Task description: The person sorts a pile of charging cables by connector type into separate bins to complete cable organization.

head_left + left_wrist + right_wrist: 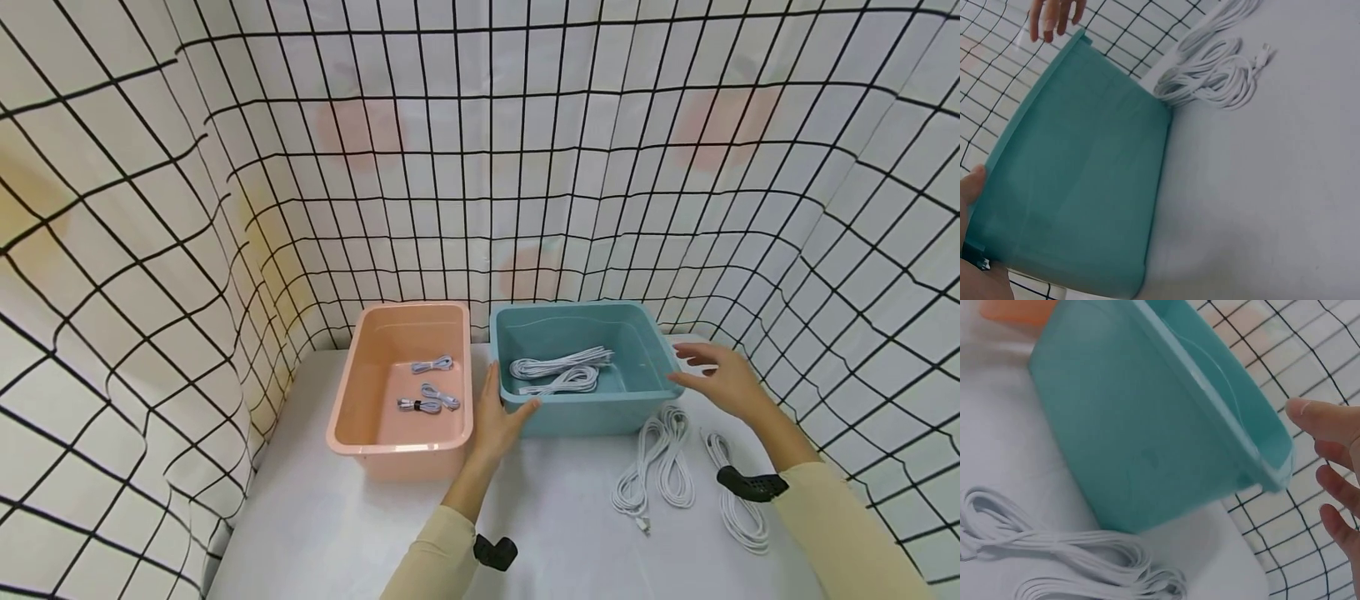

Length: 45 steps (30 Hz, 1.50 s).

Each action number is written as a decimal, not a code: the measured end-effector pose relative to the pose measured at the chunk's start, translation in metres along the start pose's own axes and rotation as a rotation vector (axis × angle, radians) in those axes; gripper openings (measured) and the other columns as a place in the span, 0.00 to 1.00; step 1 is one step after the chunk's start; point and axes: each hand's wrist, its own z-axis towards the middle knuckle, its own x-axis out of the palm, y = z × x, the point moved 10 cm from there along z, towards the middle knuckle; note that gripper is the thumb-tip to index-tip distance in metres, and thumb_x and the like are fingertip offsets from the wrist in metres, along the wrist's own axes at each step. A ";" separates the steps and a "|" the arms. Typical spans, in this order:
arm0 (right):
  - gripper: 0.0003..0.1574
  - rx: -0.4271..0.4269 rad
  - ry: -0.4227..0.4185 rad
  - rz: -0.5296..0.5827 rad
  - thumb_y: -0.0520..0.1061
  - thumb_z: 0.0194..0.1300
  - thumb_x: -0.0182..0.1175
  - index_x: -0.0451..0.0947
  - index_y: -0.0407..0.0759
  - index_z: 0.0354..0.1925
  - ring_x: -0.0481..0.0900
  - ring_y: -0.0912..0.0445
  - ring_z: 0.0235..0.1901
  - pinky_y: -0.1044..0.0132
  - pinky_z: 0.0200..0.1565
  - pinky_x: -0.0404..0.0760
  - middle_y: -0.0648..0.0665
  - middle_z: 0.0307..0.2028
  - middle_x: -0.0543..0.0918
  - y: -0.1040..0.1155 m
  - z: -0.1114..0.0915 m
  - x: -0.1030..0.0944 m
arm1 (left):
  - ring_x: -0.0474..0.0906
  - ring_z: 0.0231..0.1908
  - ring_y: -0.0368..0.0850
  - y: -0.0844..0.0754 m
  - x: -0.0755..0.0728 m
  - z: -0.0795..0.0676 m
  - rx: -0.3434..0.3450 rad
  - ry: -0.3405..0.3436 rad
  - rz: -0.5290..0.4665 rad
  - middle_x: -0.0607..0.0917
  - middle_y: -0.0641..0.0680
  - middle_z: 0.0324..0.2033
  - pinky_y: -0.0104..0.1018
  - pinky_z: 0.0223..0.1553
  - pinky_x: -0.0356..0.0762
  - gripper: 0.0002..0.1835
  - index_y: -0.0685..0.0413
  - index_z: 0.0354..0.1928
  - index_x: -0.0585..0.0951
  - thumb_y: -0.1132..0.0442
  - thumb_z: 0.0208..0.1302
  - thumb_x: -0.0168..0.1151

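A teal plastic bin (592, 417) stands at the back of the table with bundled white cables (566, 375) inside. At its front left corner is my left hand (491, 425), thumb (971, 184) on the front rim and fingers stretched along the left side. Just off the bin's right end is my right hand (720, 383), fingers spread and slightly bent, with nothing held. In the right wrist view, this thumb (1316, 419) is close to the rim's corner, and a gap shows between them.
Left of the teal bin stands a peach bin (367, 417) with several small tied cables (431, 364). White coiled cables (637, 483) lie on the table in front of the teal bin, with another coil (742, 521) further right. Black wire mesh (525, 200) surrounds the table's back and sides.
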 end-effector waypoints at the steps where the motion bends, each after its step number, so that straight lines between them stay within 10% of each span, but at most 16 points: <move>1: 0.35 0.007 -0.009 -0.001 0.49 0.68 0.72 0.76 0.32 0.65 0.77 0.33 0.55 0.33 0.52 0.76 0.28 0.59 0.80 -0.002 -0.005 -0.001 | 0.53 0.77 0.58 0.000 -0.001 0.000 0.009 -0.002 0.004 0.57 0.62 0.79 0.53 0.74 0.53 0.53 0.59 0.82 0.55 0.58 0.62 0.77; 11: 0.37 0.176 -0.183 -0.029 0.54 0.66 0.73 0.78 0.36 0.65 0.72 0.69 0.47 0.78 0.43 0.71 0.32 0.57 0.81 -0.060 -0.074 0.000 | 0.52 0.77 0.59 -0.002 -0.002 0.001 0.045 -0.003 0.014 0.57 0.65 0.78 0.55 0.74 0.53 0.54 0.61 0.81 0.54 0.56 0.61 0.78; 24: 0.62 0.696 -0.115 -0.041 0.73 0.61 0.68 0.66 0.29 0.72 0.66 0.25 0.63 0.32 0.55 0.72 0.21 0.68 0.67 -0.175 -0.170 0.070 | 0.51 0.77 0.57 0.002 -0.005 -0.002 0.015 0.000 0.014 0.56 0.62 0.79 0.53 0.75 0.52 0.55 0.59 0.82 0.53 0.55 0.62 0.77; 31: 0.56 0.688 -0.176 -0.246 0.68 0.64 0.67 0.67 0.25 0.69 0.66 0.23 0.56 0.31 0.53 0.68 0.19 0.59 0.67 -0.183 -0.192 0.093 | 0.51 0.77 0.56 -0.002 -0.004 -0.002 0.030 0.005 0.014 0.55 0.62 0.79 0.52 0.75 0.52 0.54 0.57 0.82 0.52 0.55 0.63 0.76; 45: 0.34 0.801 -0.325 -0.148 0.52 0.68 0.66 0.77 0.30 0.63 0.69 0.25 0.55 0.34 0.53 0.63 0.21 0.60 0.74 -0.181 -0.201 0.081 | 0.50 0.78 0.56 0.001 0.000 0.000 0.012 0.002 -0.006 0.55 0.60 0.80 0.52 0.75 0.51 0.54 0.56 0.82 0.53 0.56 0.62 0.77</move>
